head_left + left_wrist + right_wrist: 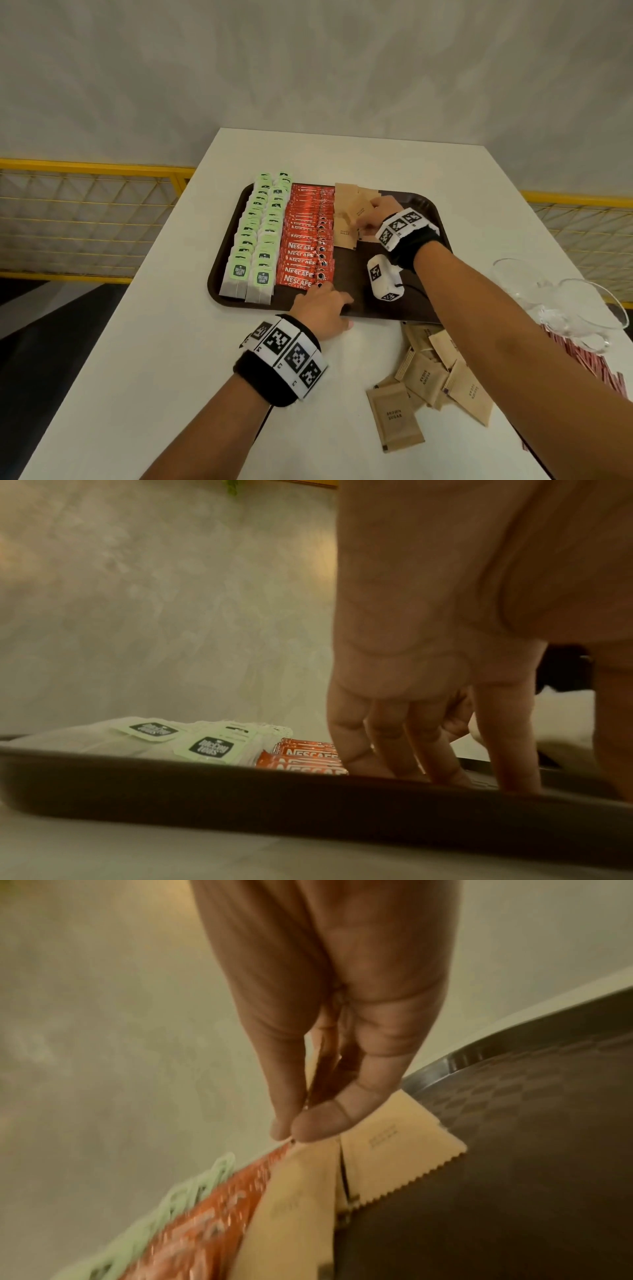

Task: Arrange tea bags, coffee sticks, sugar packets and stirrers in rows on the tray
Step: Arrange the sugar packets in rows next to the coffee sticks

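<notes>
On the white table (154,342) sits a dark brown tray (421,202). At its nine o'clock side run two rows of tea bags (255,240) with green tags reading "McCoy teas". Beside them lies a row of red coffee sticks (305,236) printed "NESCAFÉ CLASSIC". At twelve o'clock on the tray lie kraft sugar packets (346,205); their small print is too blurred to read.

The right hand (376,214) pinches one tan packet (301,1191) between thumb and fingertips, over the sugar row. The left hand (323,310) rests with straight fingers (514,750) pressed on the tray's six o'clock rim, holding nothing.

Off the tray, at five o'clock, lies a loose pile of packets (435,377) marked "BROWN SUGAR". Red-striped stirrers (582,363), as far as I can tell, lie at four o'clock beside clear glass bowls (565,308).
</notes>
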